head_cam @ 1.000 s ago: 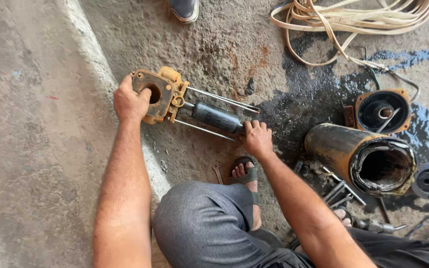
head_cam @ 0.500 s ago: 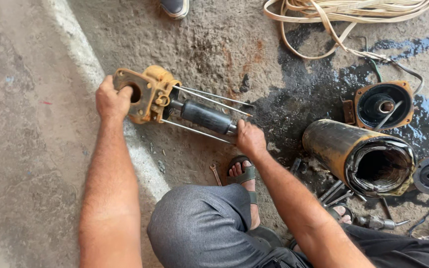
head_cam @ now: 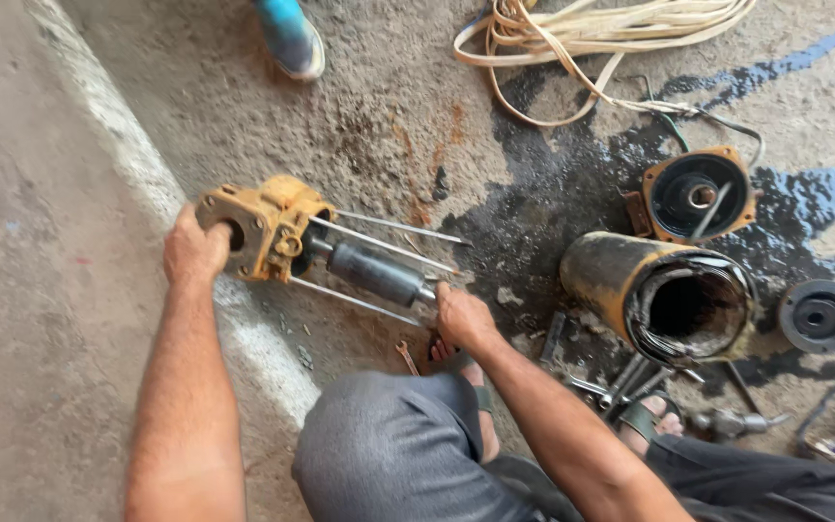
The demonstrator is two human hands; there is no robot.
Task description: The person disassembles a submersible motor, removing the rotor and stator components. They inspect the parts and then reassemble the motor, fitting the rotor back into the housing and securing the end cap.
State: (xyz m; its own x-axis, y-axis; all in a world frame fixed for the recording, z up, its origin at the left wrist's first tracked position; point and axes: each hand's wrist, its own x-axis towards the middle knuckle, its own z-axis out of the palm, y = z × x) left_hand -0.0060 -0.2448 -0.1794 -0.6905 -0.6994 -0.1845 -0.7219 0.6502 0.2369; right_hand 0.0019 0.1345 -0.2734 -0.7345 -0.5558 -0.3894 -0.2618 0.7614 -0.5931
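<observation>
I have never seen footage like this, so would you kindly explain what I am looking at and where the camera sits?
The camera is worn on the person's head and looks down at their bare arms and bent knees. The left hand grips the yellow end housing of a motor part; the right hand holds the other end, by the dark rotor and its long rods. It lies on a rough concrete floor. Nearby lie a hollow rusty cylinder, a round orange cover, a black disc, loose tools, a cable coil, and another person's shoe.
</observation>
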